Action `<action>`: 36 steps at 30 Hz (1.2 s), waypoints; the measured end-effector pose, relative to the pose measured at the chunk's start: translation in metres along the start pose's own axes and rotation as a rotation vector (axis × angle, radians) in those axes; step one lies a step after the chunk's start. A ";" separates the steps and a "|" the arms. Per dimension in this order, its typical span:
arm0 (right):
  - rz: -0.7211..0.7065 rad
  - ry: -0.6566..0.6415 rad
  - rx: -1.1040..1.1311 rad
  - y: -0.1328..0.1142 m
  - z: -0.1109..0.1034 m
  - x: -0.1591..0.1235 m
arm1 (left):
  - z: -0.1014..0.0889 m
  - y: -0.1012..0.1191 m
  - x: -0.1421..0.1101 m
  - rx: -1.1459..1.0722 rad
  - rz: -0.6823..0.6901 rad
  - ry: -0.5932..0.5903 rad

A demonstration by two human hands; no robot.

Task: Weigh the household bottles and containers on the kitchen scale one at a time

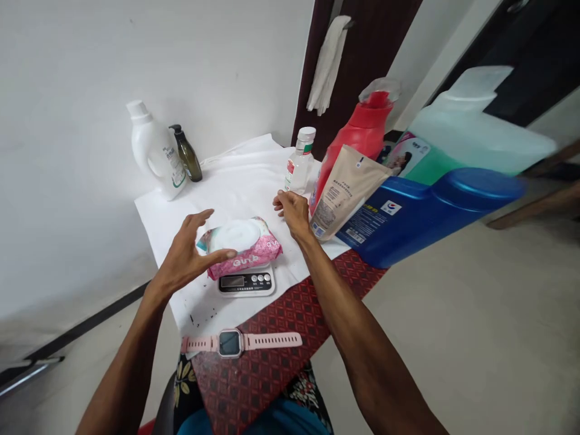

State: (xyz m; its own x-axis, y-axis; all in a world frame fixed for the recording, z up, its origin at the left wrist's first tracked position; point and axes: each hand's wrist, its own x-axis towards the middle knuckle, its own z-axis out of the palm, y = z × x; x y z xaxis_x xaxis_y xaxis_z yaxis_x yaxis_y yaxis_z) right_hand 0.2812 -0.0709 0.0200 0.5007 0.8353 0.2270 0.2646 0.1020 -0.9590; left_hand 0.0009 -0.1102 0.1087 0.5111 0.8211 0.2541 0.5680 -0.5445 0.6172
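Observation:
A pink pack of wet wipes [260,248] with a white lid lies on a small kitchen scale [247,290], hiding the scale's platform. My left hand [193,251] is open at the pack's left end, fingers spread wide and the thumb over its front edge; whether it presses on the pack I cannot tell. Off to the pack's right, my right hand [293,212] has loosely bent fingers with nothing visible in them. It is just in front of a clear bottle with a white cap [299,166] and left of a beige squeeze tube [342,187].
A pink smartwatch [229,343] lies on the red patterned table [254,386] near me. White cloth [235,193] covers the farther part. A white jug [154,151] and dark pump bottle [188,156] stand back left. Red [357,133], blue [399,211] and green-liquid containers [471,136] crowd the right.

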 end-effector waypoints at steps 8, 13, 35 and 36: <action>-0.049 0.019 -0.126 0.025 0.011 0.003 | -0.006 -0.020 -0.043 -0.206 -0.339 0.300; -0.076 -0.026 -0.216 0.026 0.015 0.007 | 0.023 -0.014 -0.034 -0.118 -0.170 0.130; -0.139 -0.063 -0.512 0.027 0.017 0.010 | -0.009 -0.132 0.115 0.268 -0.423 0.557; -0.141 -0.066 -0.516 0.027 0.017 0.010 | -0.008 -0.144 0.122 0.274 -0.439 0.567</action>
State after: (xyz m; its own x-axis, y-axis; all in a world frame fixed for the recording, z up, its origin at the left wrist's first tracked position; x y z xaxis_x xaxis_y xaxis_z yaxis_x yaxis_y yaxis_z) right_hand 0.2795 -0.0507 -0.0060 0.3826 0.8664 0.3208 0.7044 -0.0488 -0.7082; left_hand -0.0242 0.0696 0.0570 -0.1652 0.8939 0.4167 0.8198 -0.1104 0.5619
